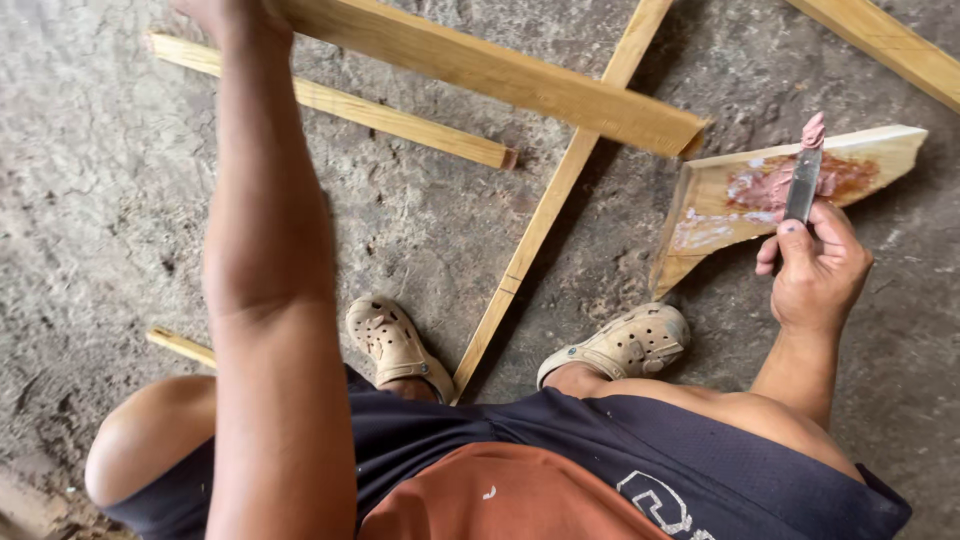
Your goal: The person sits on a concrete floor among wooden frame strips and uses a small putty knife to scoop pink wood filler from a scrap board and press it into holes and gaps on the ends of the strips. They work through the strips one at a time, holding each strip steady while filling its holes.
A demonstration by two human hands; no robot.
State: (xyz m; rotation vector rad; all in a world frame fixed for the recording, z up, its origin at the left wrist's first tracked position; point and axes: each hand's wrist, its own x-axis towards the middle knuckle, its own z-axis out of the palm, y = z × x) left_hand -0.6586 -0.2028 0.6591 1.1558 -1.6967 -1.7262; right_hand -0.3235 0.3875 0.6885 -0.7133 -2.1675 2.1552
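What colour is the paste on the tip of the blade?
Pinkish-red paste on the blade held by the right hand; head view shows it.

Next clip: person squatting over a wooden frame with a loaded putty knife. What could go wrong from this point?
1. The pink filler blob sits on the very tip of the putty knife, held upright in the right hand; it could drop onto the floor instead of the mixing board.
2. The left hand rests on the frame, which lies on thin slats; it might shift under weight.
3. The feet straddle a slat, a possible trip.
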